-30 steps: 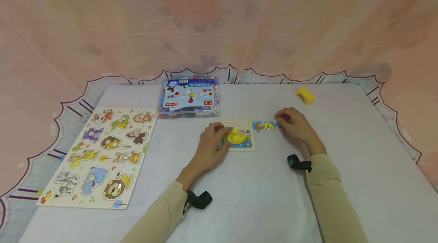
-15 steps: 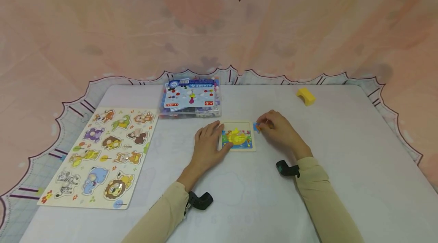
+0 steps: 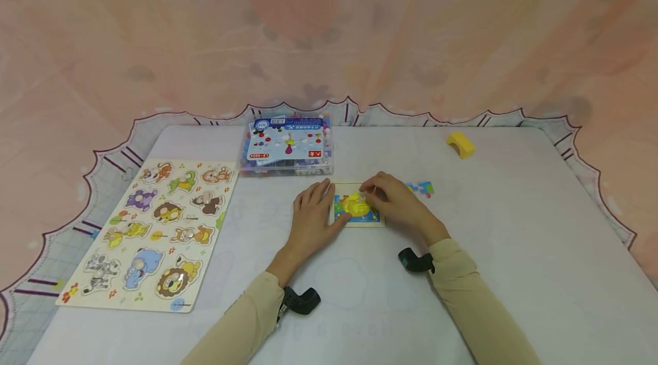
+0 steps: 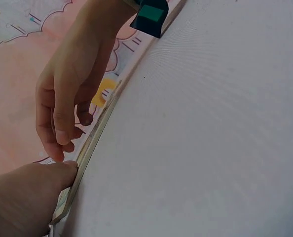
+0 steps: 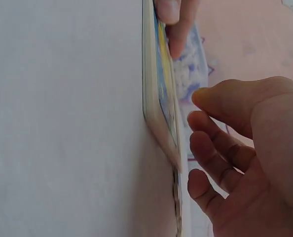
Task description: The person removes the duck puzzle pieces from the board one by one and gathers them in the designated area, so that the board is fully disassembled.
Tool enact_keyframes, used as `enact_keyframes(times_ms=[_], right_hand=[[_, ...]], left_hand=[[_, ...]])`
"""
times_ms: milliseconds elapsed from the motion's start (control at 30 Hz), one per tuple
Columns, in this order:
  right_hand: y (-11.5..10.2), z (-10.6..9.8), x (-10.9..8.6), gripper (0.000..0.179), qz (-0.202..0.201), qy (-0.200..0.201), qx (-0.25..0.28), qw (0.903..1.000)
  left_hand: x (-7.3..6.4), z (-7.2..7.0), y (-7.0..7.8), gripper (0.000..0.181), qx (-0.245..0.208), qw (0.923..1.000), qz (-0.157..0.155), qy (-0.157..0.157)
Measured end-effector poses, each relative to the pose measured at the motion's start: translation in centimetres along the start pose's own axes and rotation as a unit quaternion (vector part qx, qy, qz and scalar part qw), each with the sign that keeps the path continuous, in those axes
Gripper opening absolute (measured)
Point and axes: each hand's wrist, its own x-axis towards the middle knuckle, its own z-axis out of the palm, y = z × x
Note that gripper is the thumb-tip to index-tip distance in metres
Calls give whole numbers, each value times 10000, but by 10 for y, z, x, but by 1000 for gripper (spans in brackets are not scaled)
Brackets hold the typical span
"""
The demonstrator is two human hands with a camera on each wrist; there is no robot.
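Observation:
A small wooden-framed jigsaw puzzle (image 3: 353, 224) with a yellow duck on blue lies flat on the white table. My left hand (image 3: 315, 213) rests at its left side, fingers stretched toward the top left corner and thumb on the picture. The left wrist view shows that thumb (image 4: 67, 170) at the frame's edge. Over the right part of the puzzle is my right hand (image 3: 398, 202), fingers loosely bent. In the right wrist view a gap shows between thumb (image 5: 208, 98) and fingertips, with nothing in it. Right of the frame, partly hidden by that hand, lie jigsaw pieces (image 3: 424, 187).
A large animal peg puzzle board (image 3: 154, 228) lies at the left. Behind the small puzzle stands a clear plastic box (image 3: 286, 171) with a printed card. A yellow arch block (image 3: 461, 145) sits at the back right, and a patterned curtain (image 3: 329, 45) hangs behind the table.
My right hand has moved left, from the right end of the row of jigsaw pieces to above the puzzle's right part. The left hand has shifted slightly, its fingers now straighter along the frame.

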Motion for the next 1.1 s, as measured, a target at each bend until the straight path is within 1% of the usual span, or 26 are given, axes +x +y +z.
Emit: enact_keyframes(times_ms=[133,267,433,500,667,800,1100], right_hand=[[-8,6,3,21,-43,-154,80,9998],[-12,12,5,26,-14,-272,115,9996],[-12,16,5,29,76,-243,6,9997],[-12,17,5,29,117,-254,5,9996],[-10,20,6,29,130,-264,-7,9996],[-11,21,6,28,169,-228,40,9996],[-10,22,5,26,77,-135,39,9999]], left_hand=[[0,0,0,70,24,10000,24,31],[1,-1,1,70,10,10000,36,17],[3,-3,0,70,27,9999,62,-116],[3,-4,-2,70,51,9998,89,-193],[3,-7,-12,70,-51,9992,235,-326],[3,-9,-14,70,-121,9987,267,-426],[3,-8,-15,70,-66,9986,299,-439]])
